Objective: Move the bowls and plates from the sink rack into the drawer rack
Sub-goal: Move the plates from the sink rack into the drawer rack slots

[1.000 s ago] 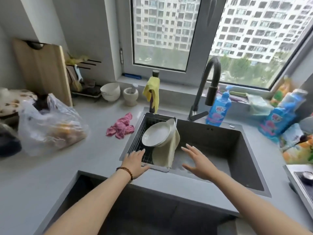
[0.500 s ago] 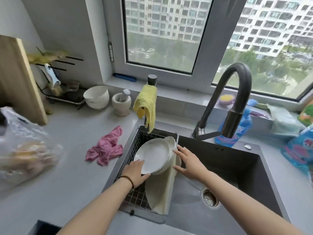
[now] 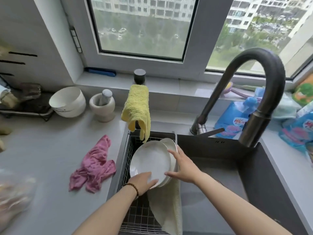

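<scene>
The left hand (image 3: pixel 142 182) now grips the lower rim of the front plate (image 3: pixel 149 162), where before it only reached. The right hand (image 3: pixel 183 164) has closed on the plates' right edge. They lean in the sink rack (image 3: pixel 125 160), between both hands.

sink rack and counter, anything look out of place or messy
A crumpled pink cloth lies loose on the counter left of the sink rack, and a pale cloth droops over the rack's edge into the sink. No spills or damage show.
</scene>
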Demonstrator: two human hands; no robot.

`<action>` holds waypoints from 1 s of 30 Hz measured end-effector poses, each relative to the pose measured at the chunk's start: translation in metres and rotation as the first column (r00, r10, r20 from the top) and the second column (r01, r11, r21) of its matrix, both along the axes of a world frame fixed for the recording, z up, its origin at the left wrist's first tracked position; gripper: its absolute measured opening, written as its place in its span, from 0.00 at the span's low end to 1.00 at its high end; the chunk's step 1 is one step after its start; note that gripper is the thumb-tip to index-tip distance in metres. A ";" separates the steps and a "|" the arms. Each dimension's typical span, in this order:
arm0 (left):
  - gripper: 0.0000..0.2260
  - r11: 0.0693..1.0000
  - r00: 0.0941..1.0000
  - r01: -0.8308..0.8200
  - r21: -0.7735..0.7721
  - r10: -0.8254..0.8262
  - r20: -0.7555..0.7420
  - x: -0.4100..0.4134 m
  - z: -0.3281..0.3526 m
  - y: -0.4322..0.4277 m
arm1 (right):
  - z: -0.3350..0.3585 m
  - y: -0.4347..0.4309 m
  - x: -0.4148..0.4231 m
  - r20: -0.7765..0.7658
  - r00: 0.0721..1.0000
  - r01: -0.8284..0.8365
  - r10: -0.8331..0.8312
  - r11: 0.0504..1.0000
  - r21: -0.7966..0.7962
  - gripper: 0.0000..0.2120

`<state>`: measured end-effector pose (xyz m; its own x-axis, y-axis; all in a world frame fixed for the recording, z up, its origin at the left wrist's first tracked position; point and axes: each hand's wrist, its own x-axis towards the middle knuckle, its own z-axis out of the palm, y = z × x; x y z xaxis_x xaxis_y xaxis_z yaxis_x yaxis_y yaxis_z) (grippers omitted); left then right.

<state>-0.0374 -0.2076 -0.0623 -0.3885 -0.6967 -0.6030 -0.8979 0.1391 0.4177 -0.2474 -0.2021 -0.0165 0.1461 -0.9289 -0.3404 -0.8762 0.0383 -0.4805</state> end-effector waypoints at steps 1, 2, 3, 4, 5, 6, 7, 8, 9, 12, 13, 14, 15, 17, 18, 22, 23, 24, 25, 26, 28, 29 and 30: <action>0.28 1.000 0.999 0.001 0.015 0.000 -0.035 0.001 0.000 0.001 | -0.002 0.000 0.001 0.014 1.000 0.011 -0.011 1.000 -0.005 0.46; 0.33 0.999 0.998 0.023 0.027 -0.021 -0.053 0.002 -0.001 0.002 | -0.003 0.000 0.001 0.022 1.000 0.018 -0.018 1.000 -0.012 0.47; 0.38 0.998 0.997 0.059 0.032 -0.058 -0.047 0.004 -0.002 0.003 | -0.004 0.000 0.001 0.027 0.999 0.023 -0.022 1.000 -0.017 0.47; 0.40 0.994 0.995 0.101 0.032 -0.100 -0.028 0.007 -0.002 0.003 | -0.005 0.001 0.002 0.034 0.999 0.028 -0.027 0.999 -0.018 0.48; 0.40 0.990 0.990 0.140 0.027 -0.140 -0.009 0.011 -0.002 0.003 | -0.005 0.001 0.002 0.041 0.999 0.031 -0.030 0.999 -0.018 0.48; 0.39 0.986 0.986 0.168 0.015 -0.168 0.002 0.013 -0.001 0.003 | -0.006 0.001 0.002 0.046 0.998 0.032 -0.031 0.999 -0.021 0.48; 0.37 0.982 0.982 0.190 -0.002 -0.190 0.010 0.015 0.000 0.002 | -0.005 0.002 0.003 0.048 0.998 0.032 -0.031 0.999 -0.025 0.48; 0.34 0.977 0.978 0.210 -0.019 -0.210 0.020 0.015 0.003 0.002 | -0.005 0.002 0.003 0.047 0.998 0.034 -0.033 0.999 -0.027 0.48; 0.33 0.973 0.973 0.231 -0.032 -0.230 0.034 0.014 0.006 0.002 | -0.005 0.002 0.003 0.045 0.998 0.036 -0.035 0.999 -0.027 0.48; 0.29 0.951 0.952 0.301 -0.063 -0.296 0.083 0.009 0.004 0.000 | -0.003 0.003 0.004 0.030 0.999 0.037 -0.036 0.999 -0.023 0.49; 0.28 0.941 0.941 0.330 -0.069 -0.322 0.106 0.009 0.003 0.000 | -0.003 0.003 0.004 0.026 0.999 0.036 -0.036 0.999 -0.025 0.49; 0.28 0.930 0.929 0.359 -0.077 -0.347 0.128 0.010 0.000 -0.001 | -0.002 0.003 0.005 0.024 0.999 0.037 -0.036 0.999 -0.026 0.49; 0.27 0.919 0.917 0.385 -0.082 -0.370 0.148 0.011 -0.002 -0.001 | -0.002 0.003 0.005 0.023 0.999 0.036 -0.036 0.999 -0.025 0.49; 0.27 0.894 0.892 0.436 -0.100 -0.415 0.179 0.016 -0.003 0.000 | 0.000 0.004 0.005 0.036 0.999 0.039 -0.038 0.999 -0.018 0.49; 0.26 0.879 0.882 0.460 -0.124 -0.436 0.180 0.018 -0.003 0.002 | 0.001 0.004 0.005 0.049 0.998 0.042 -0.041 0.999 -0.012 0.49; 0.15 0.863 0.909 0.416 -0.288 -0.405 0.101 0.024 0.012 0.008 | 0.009 0.003 0.009 0.115 0.990 0.079 -0.085 0.996 0.051 0.45; 0.14 0.877 0.931 0.361 -0.319 -0.361 0.060 0.025 0.016 0.008 | 0.011 0.004 0.011 0.141 0.984 0.096 -0.105 0.993 0.071 0.44; 0.15 0.899 0.953 0.289 -0.329 -0.302 0.011 0.026 0.021 0.008 | 0.012 0.004 0.012 0.175 0.976 0.114 -0.128 0.989 0.090 0.43; 0.15 0.926 0.972 0.201 -0.320 -0.229 -0.051 0.026 0.027 0.008 | 0.014 0.004 0.014 0.210 0.966 0.133 -0.153 0.985 0.109 0.42; 0.15 0.946 0.980 0.114 -0.302 -0.156 -0.120 0.027 0.032 0.007 | 0.015 0.004 0.015 0.238 0.955 0.152 -0.178 0.980 0.125 0.41; 0.15 0.958 0.969 -0.018 -0.287 -0.054 -0.241 0.026 0.043 0.002 | 0.017 0.002 0.017 0.266 0.941 0.178 -0.211 0.974 0.142 0.39; 0.15 0.957 0.957 -0.066 -0.281 -0.019 -0.289 0.025 0.050 0.000 | 0.018 0.002 0.018 0.272 0.938 0.182 -0.217 0.972 0.147 0.38; 0.16 0.955 0.945 -0.109 -0.274 0.014 -0.327 0.025 0.056 -0.002 | 0.019 0.001 0.018 0.277 0.935 0.186 -0.223 0.971 0.153 0.38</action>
<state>-0.0121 -0.2096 -0.0061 -0.4770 -0.8489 -0.2275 -0.7349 0.2433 0.6330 -0.2291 -0.2008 0.0027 0.0670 -0.9029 -0.4245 -0.6661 0.2763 -0.6928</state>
